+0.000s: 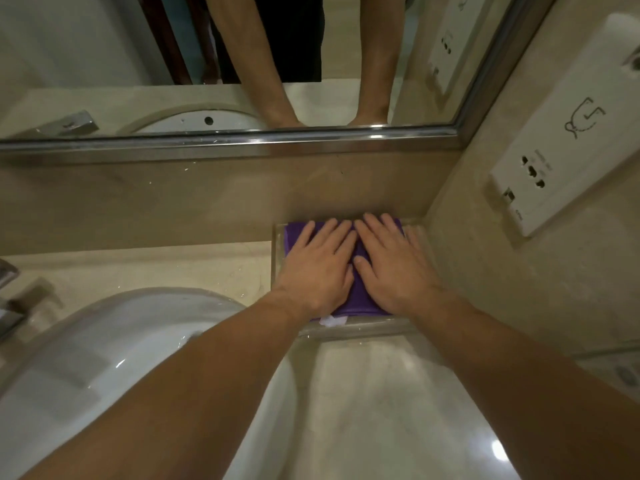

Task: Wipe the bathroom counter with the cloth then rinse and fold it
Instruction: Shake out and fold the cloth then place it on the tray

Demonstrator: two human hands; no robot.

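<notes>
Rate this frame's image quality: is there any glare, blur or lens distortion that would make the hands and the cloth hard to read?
Head view: wide-angle bending curves the mirror frame and stretches the forearms. Glare sits on the counter at lower right and faintly on the sink rim. The faucet at the left edge is smeared. Both hands, left hand and right hand, lie flat and sharp on the purple cloth, evenly lit.

My left hand point(317, 268) and right hand point(393, 268): flat, fingers straight, side by side on the purple cloth point(360, 299). Cloth: folded, lying in a clear tray point(360, 329) on the counter point(374, 393), in the corner by the wall. White tag point(333, 320) at its near edge. Basin point(114, 344): left, under my forearm. Mirror point(104, 46): behind. Socket plate point(557, 143): right wall.
</notes>
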